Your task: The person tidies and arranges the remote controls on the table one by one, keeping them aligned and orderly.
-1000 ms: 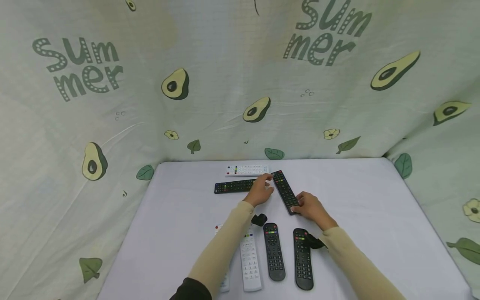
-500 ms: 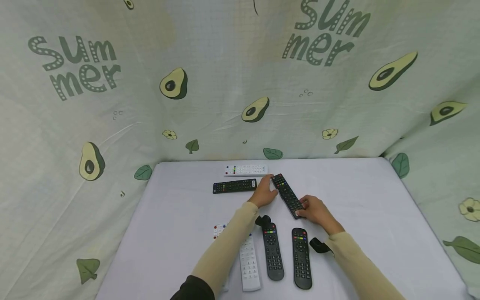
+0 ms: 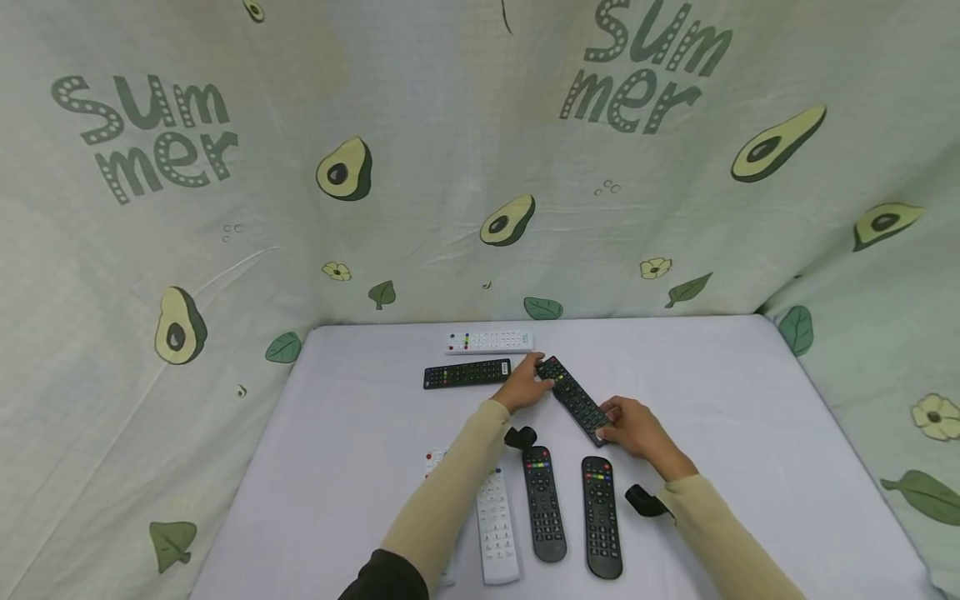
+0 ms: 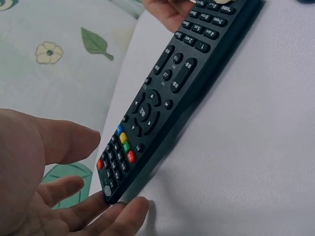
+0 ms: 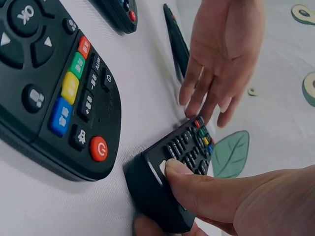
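Observation:
A slim black remote control slants across the middle of the table in the head view. My right hand pinches its near end, thumb on the button face and fingertips underneath. At the far end is my left hand. In the left wrist view its fingers are at the remote's tip, and the thumb stands apart from it. The remote's underside is hidden. Left of that hand lies another black remote, placed crosswise, with a white remote behind it.
Two black remotes with rounded grey ends lie lengthwise in front. Beside them is a white remote; another white one is partly hidden by my left sleeve. A printed avocado curtain backs the white table.
The held remote has come slightly nearer to me and turned to a more slanted angle, its near end shifting right with my right hand. My left hand stays around its far end.

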The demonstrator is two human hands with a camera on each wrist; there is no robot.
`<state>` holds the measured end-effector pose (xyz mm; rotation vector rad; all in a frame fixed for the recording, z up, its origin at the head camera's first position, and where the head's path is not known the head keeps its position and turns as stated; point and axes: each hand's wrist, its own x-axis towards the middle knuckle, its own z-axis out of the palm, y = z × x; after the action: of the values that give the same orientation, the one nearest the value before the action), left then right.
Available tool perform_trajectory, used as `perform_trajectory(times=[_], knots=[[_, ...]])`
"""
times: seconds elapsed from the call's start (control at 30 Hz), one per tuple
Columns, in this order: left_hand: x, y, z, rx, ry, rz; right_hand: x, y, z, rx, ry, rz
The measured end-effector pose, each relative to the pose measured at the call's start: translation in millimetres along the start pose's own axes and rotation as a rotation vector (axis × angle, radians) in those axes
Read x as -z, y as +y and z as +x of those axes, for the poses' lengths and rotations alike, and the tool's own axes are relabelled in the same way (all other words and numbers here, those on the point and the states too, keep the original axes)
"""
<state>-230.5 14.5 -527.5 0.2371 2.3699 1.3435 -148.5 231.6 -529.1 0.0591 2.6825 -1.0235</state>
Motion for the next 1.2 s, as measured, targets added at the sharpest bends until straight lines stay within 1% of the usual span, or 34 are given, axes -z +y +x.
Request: perform_trajectory(times=[0.13,0.27,0.57,0.7,0.83,0.93,1.1,1.2], knots=[[1.2,-1.9,-1.6,-0.02,0.011,-0.024,-2.3,2.4,-1.2,0.016,0.01,0.003],[2.0,-2.8,-3.0,-0.045,0.046,-0.04,-4.7,3.2,-2.9,0.023,0.02,0.017],[4.6,-3.0,-5.2,-0.08,0.104,-0.147,-8.4,0.3,-9.8,-0.016,0.035,0.034],[4.5,-0.8,-7.0,-0.099,0.122,-0.191,-6.8,2.3,-14.7,-0.002,0.043,0.033],[3.1,4.9,-10.0,-0.124,0.116,-0.253,-0.8,7.3,-25.4,0.029,0.06,0.041],[2.0,10.5,-13.3,-0.139,0.11,-0.284,5.5,10.6,-36.1,0.054,0.076,0.05],[0.2,19.4,-18.2,-0.174,0.106,-0.311,15.4,12.7,-54.4,0.095,0.096,0.038],[-3.6,23.7,-20.7,-0.198,0.088,-0.318,19.3,13.9,-65.1,0.091,0.1,0.028]])
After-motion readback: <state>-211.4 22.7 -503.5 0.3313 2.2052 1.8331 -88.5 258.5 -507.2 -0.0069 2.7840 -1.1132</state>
